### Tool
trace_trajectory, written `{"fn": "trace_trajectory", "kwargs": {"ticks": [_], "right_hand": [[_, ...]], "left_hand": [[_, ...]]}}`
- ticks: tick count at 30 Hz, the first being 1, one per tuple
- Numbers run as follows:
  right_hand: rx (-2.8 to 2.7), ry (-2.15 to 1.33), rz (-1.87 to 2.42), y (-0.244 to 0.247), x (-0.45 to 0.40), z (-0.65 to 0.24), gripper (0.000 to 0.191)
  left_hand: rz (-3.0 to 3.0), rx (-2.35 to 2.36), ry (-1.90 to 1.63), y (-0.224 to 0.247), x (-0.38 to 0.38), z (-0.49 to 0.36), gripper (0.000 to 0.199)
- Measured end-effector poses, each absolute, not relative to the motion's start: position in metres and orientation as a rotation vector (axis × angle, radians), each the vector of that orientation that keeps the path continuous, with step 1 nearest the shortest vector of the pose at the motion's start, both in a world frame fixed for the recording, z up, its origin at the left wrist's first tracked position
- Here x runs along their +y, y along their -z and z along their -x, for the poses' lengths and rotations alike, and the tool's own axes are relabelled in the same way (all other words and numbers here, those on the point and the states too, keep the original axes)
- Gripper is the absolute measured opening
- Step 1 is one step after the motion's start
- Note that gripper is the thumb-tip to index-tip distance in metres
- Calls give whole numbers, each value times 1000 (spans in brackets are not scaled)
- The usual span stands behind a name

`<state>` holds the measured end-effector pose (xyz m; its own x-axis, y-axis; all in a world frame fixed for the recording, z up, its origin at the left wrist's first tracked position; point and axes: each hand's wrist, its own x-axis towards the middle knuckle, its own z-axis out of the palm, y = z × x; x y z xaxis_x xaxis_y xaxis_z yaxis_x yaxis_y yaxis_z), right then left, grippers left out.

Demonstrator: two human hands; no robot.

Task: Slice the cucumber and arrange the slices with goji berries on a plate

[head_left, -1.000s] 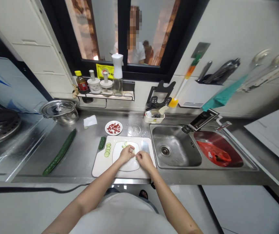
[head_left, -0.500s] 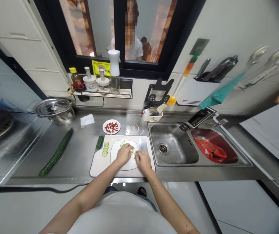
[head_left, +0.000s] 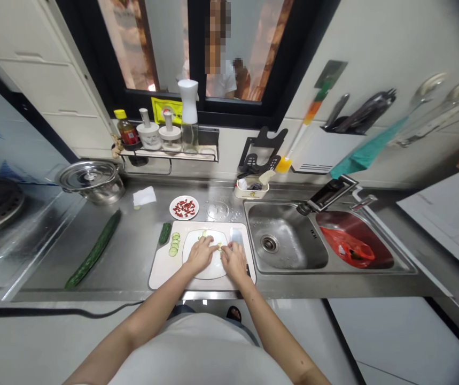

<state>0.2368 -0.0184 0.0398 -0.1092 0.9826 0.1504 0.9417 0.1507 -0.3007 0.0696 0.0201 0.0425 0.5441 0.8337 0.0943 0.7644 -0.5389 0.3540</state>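
Over a white plate [head_left: 209, 272] on the cutting board [head_left: 161, 275], my left hand [head_left: 201, 253] and my right hand [head_left: 234, 262] nearly meet at the fingertips. Small cucumber slices [head_left: 219, 246] show between them, and both hands' fingers close on them. A knife [head_left: 236, 235] lies on the board beyond my right hand, partly covered by it. To the left of the plate is a row of cucumber slices [head_left: 174, 244], with a cut cucumber piece [head_left: 164, 233] at the board's corner. Behind the board stands a small plate of red pieces [head_left: 184, 207].
A whole cucumber [head_left: 93, 250] lies on the left counter. Behind it are a lidded pot [head_left: 93, 181] and a white paper [head_left: 144, 197]. The sink [head_left: 289, 235] with its faucet [head_left: 327, 195] is at the right; a red bag [head_left: 347, 247] lies in the second basin.
My left hand has shifted slightly left and its fingers have moved at the slices. My right hand's fingers have come a little closer to the plate's middle, and the knife's dark handle now shows.
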Motion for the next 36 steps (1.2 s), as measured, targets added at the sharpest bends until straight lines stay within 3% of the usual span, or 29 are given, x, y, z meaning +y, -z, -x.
{"fn": "trace_trajectory", "kwargs": {"ticks": [10, 28, 36], "right_hand": [[-2121, -165, 1849, -30, -27, -235, 25], [-2086, -117, 1827, -28, -30, -232, 26], [-2078, -97, 1826, -25, -36, -235, 26]], "left_hand": [[-2607, 1093, -338, -35, 21, -59, 47], [-2619, 1245, -343, -36, 20, -66, 46], [-2540, 1204, -404, -51, 44, -69, 28]]}}
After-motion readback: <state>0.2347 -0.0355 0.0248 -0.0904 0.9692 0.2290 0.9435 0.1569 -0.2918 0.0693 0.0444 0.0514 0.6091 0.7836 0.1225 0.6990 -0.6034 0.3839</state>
